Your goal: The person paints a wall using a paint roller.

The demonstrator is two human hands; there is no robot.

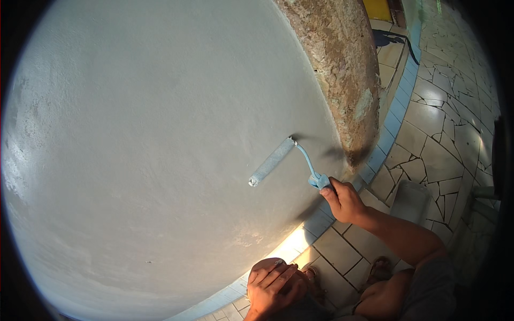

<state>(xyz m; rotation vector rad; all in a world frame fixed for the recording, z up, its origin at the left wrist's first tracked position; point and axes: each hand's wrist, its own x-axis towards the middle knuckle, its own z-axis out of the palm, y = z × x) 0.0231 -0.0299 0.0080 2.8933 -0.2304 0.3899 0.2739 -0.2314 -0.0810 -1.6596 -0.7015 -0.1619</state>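
My right hand (343, 200) grips the handle of a paint roller (272, 161). The roller's sleeve is coated pale blue-grey and lies at or very close to the grey wall (168, 120); contact is hard to tell. Its bent blue wire frame (307, 158) runs from the sleeve to the paint-smeared handle top (319, 181). On my bent knee (265, 265) rests my left hand (273, 283), palm down, fingers slightly spread, holding nothing. A whitish smear shows on one finger.
A light-blue tile border (377, 158) follows the wall's foot. Rough brown exposed masonry (337, 60) adjoins the painted surface. On the cracked-stone floor (437, 120) stands a paint tray (409, 202), partly behind my forearm. A dark cloth-like item (385, 38) lies farther off.
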